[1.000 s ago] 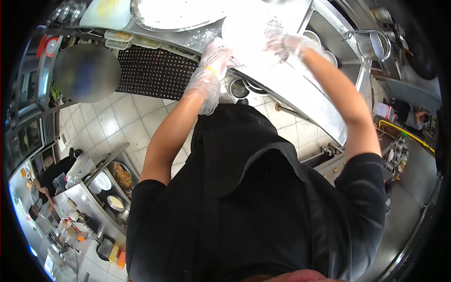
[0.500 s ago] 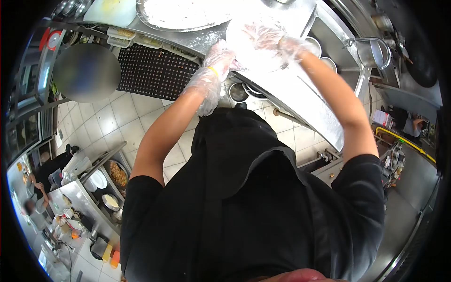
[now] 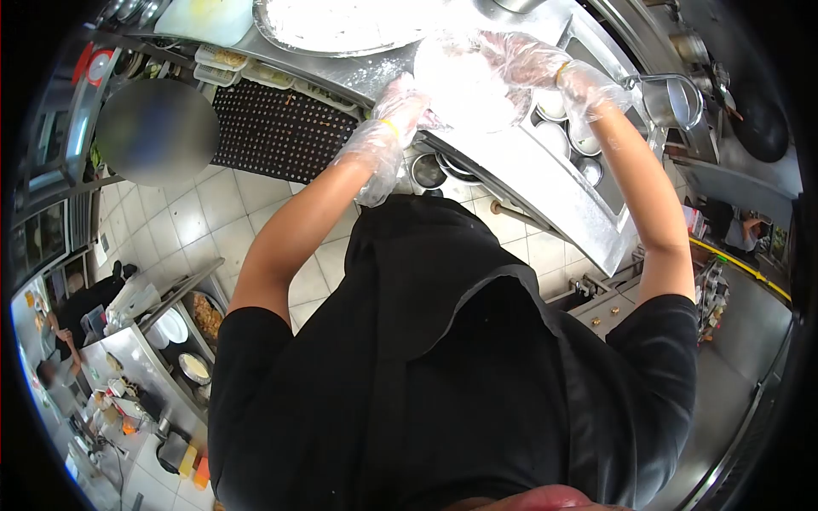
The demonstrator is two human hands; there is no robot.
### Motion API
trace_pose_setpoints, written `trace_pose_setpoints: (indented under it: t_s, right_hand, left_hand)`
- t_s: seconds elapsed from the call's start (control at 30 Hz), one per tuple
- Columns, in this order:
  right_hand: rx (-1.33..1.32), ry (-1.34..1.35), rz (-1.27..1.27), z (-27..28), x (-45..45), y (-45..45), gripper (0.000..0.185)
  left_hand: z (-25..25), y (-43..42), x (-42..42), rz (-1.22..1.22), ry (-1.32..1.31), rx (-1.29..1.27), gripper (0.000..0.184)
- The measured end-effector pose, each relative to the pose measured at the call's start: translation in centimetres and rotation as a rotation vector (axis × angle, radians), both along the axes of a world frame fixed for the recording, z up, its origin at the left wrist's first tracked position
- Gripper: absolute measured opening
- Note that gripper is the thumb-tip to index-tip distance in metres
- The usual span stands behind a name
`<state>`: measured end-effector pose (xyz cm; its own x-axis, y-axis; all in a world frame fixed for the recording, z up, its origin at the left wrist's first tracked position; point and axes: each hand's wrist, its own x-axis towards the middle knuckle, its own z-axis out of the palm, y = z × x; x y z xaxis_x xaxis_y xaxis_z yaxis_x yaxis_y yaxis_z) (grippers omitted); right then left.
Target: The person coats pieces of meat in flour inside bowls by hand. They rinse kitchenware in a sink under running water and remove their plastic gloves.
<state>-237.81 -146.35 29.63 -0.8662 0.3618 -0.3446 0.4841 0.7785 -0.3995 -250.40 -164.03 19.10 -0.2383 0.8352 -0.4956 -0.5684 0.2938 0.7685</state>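
A white, rounded thing (image 3: 456, 85) lies on the steel counter, washed out by glare. Whether it is a bowl or a filled plastic bag I cannot tell; its near right edge looks translucent. My left hand (image 3: 402, 106), in a clear plastic glove with a yellow band at the wrist, is closed at its left edge. A pinkish, crumpled bit (image 3: 433, 122) shows just beside those fingers. My right hand (image 3: 527, 64), gloved the same way, reaches over the far right side of the white thing. Its fingertips fade into the glare.
A large oval metal tray (image 3: 341, 30) of white powder stands at the back, with powder spilled on the counter (image 3: 375, 75). Metal bowls (image 3: 554, 136) sit in the sink at right. A saucepan (image 3: 669, 102) is beyond. Pots (image 3: 429, 170) stand below the counter edge.
My right hand has moved right, from over the white thing to its right side, uncovering more of the bowls. My left hand stays nearly in place.
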Motion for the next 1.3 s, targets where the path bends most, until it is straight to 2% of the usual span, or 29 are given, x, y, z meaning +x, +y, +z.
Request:
trace_pose_setpoints:
  t_s: [0.1, 0.17, 0.3, 0.33, 0.47, 0.5, 0.57, 0.6, 0.67, 0.77, 0.8, 0.97, 1.0, 1.03, 1.07, 1.1, 1.17, 1.23, 1.27, 1.3]
  right_hand:
    - [0.11, -0.149, 0.151, -2.8, -0.3, -1.8, 0.049]
    - [0.267, -0.191, 0.229, -5.7, -0.5, -2.9, 0.047]
    - [0.535, -0.202, 0.202, -7.3, -1.4, -1.8, 0.043]
    - [0.524, -0.193, 0.165, -7.1, -1.6, -1.3, 0.042]
    - [-0.238, -0.158, -0.236, 1.0, -1.5, -0.5, 0.056]
    - [-0.236, -0.061, -0.032, 2.3, -1.0, -0.3, 0.057]
    - [-0.232, 0.038, 0.175, 0.7, -0.5, 0.7, 0.058]
    - [-0.145, 0.016, 0.208, -0.2, -0.5, 0.4, 0.057]
    - [0.086, -0.094, 0.226, -3.1, -0.8, -1.6, 0.055]
    - [0.293, -0.146, 0.287, -7.2, -0.4, -3.3, 0.052]
    - [0.318, -0.139, 0.295, -7.7, -0.2, -3.5, 0.051]
    - [0.358, -0.097, 0.351, -3.6, 1.2, -2.4, 0.046]
    - [0.361, -0.12, 0.374, -2.9, 1.0, -2.2, 0.045]
    - [0.369, -0.155, 0.407, -2.2, 1.0, -2.0, 0.044]
    - [0.382, -0.182, 0.436, -2.0, 1.1, -1.9, 0.043]
    - [0.402, -0.188, 0.457, -2.6, 1.3, -2.2, 0.042]
    - [0.413, -0.079, 0.422, -8.4, 1.7, -1.7, 0.042]
    - [0.399, 0.012, 0.403, -10.6, 1.9, -2.0, 0.043]
    - [0.325, 0.029, 0.255, -10.8, 1.1, -2.0, 0.042]
    - [0.348, -0.049, 0.287, -8.3, 0.0, -2.9, 0.041]
  left_hand:
    - [-0.2, -0.3, 0.2, 0.024, -0.043, 0.035, 0.018]
    - [-0.2, -0.2, 0.4, 0.04, 0.023, 0.056, 0.017]
    - [0.5, -0.4, 0.4, 0.029, 0.039, -0.023, 0.017]
    - [0.4, -0.6, 0.4, 0.037, 0.004, 0.018, 0.017]
    - [0.0, -0.2, 0.4, 0.04, -0.032, 0.049, 0.016]
    - [0.1, -0.2, 0.4, 0.04, -0.034, 0.049, 0.016]
    - [0.3, -0.3, 0.3, 0.03, -0.026, 0.025, 0.016]
    - [0.3, -0.2, 0.3, 0.035, -0.024, 0.027, 0.016]
    - [0.3, -0.3, 0.4, 0.04, -0.025, 0.03, 0.016]
    - [0.1, -0.1, 0.6, 0.08, -0.011, 0.062, 0.017]
    - [-2.2, -0.4, 0.9, 0.131, -0.114, 0.164, 0.014]
    - [-3.2, 0.0, 0.9, 0.111, -0.157, 0.289, 0.022]
    - [-3.5, -0.3, 0.8, 0.083, -0.132, 0.277, 0.024]
    - [-1.7, -0.6, 1.1, 0.115, -0.142, 0.206, 0.019]
    - [-2.1, -0.3, 0.7, 0.032, -0.03, 0.112, 0.021]
    - [-1.3, -0.3, 0.7, 0.045, 0.025, 0.003, 0.023]
    - [-0.5, -0.7, 1.0, 0.081, -0.035, 0.07, 0.027]
    - [0.1, -0.8, 1.3, 0.08, 0.015, 0.065, 0.029]
    - [0.1, -0.8, 1.2, 0.081, 0.065, 0.064, 0.032]
    - [-0.3, -0.7, 0.8, 0.09, 0.055, 0.052, 0.032]
